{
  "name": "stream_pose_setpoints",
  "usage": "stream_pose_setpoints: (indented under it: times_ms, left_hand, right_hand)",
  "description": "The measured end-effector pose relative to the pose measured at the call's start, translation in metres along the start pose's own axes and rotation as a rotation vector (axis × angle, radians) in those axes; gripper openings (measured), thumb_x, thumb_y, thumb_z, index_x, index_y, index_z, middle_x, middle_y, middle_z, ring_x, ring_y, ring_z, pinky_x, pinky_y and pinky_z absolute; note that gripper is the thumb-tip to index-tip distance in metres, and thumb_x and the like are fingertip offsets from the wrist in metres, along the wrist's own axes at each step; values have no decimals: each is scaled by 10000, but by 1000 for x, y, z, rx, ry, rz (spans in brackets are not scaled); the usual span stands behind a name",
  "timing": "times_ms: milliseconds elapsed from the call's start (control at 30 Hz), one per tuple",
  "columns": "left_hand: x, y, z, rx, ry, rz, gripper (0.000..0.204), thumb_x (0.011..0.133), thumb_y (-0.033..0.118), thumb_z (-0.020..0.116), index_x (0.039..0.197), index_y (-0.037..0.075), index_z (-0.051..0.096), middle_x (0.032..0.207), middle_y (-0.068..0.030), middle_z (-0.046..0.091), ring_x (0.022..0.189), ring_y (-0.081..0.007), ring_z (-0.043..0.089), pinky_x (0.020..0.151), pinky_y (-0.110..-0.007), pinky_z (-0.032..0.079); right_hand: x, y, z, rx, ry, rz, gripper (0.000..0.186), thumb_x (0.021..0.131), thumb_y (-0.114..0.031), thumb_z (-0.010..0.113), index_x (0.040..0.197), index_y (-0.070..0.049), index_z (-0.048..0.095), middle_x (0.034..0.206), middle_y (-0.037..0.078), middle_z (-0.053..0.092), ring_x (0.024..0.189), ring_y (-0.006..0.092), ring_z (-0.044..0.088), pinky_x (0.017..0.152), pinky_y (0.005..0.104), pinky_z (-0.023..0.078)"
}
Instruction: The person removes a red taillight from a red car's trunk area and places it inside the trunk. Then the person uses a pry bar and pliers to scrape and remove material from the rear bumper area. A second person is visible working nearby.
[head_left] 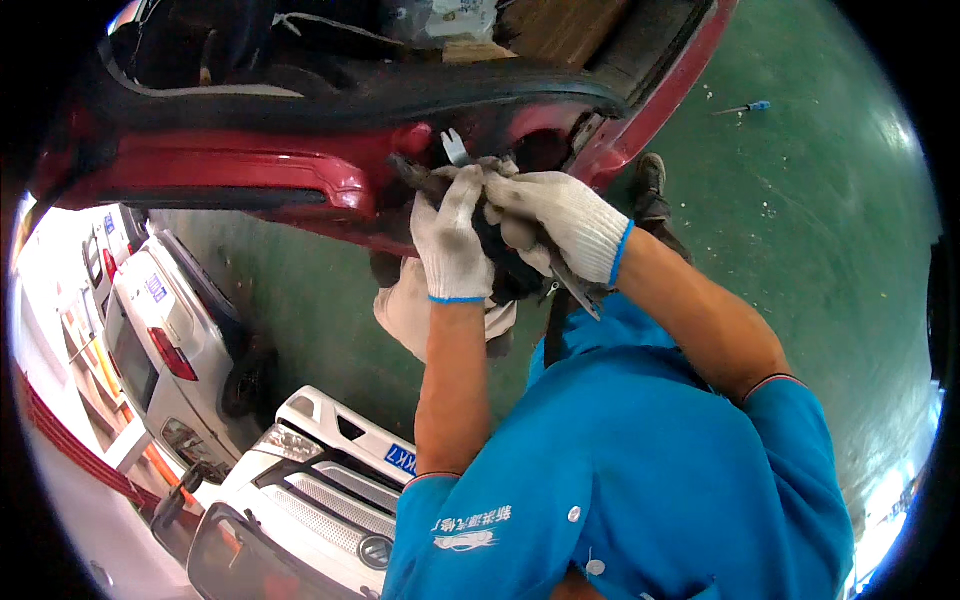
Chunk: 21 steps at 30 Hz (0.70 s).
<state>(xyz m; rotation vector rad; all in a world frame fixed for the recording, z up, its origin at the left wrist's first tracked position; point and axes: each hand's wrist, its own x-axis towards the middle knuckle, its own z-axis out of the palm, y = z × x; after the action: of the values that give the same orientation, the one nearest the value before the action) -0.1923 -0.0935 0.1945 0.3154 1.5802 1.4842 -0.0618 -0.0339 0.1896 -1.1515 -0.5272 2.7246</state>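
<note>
In white knit gloves with blue cuffs, my left hand [453, 243] and my right hand [565, 215] meet in front of the red car body [230, 172]. Both sets of fingers are closed. My left hand grips a dark, dirty elongated part [425, 180] whose end sticks out to the left. Past the fingertips shows a silver forked metal tip [455, 147]; I cannot tell which hand bears it. Under my right hand a grey metal piece [577, 290] slants down toward my shirt. What the right fingers pinch is hidden. A black piece [508, 262] hangs between the wrists.
A blue-handled screwdriver [758, 106] lies on the green floor [800, 230] at the far right. White vehicles, one with its front grille [335, 505] toward me, stand at the left. The red car's opening [560, 30] holds cardboard and plastic. My shoe [650, 180] is beside the bodywork.
</note>
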Motion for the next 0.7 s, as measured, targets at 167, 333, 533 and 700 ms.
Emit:
stream_pose_setpoints:
  times_ms: [167,333,533,700]
  left_hand:
    - [1,3,3,-17,27,40,152,960,113,623,1044,-9,655,950,-93,692,834,-178,650,766,-315,525]
    - [2,4,3,63,42,19,205,955,158,601,1025,-26,658,964,-106,703,854,-194,652,804,-322,516]
    - [0,10,14,109,102,32,239,941,172,581,1007,-44,656,966,-119,711,875,-203,655,814,-325,515]
    - [6,25,14,233,66,39,160,926,129,619,901,-24,660,891,-120,704,788,-197,662,761,-337,539]
  right_hand:
    - [-5,-7,6,-23,21,-14,280,1031,-316,595,929,-58,633,667,-2,558,467,106,484,403,262,382]
    - [-12,-12,18,-37,68,-30,281,1022,-303,600,921,-43,631,682,19,572,491,114,505,411,273,391]
    - [-10,-18,23,-80,89,-19,264,1014,-276,593,900,-40,616,708,24,577,498,119,498,425,276,382]
    - [-7,3,28,158,112,-90,265,1005,-319,613,906,-73,621,699,8,564,486,110,472,426,269,363]
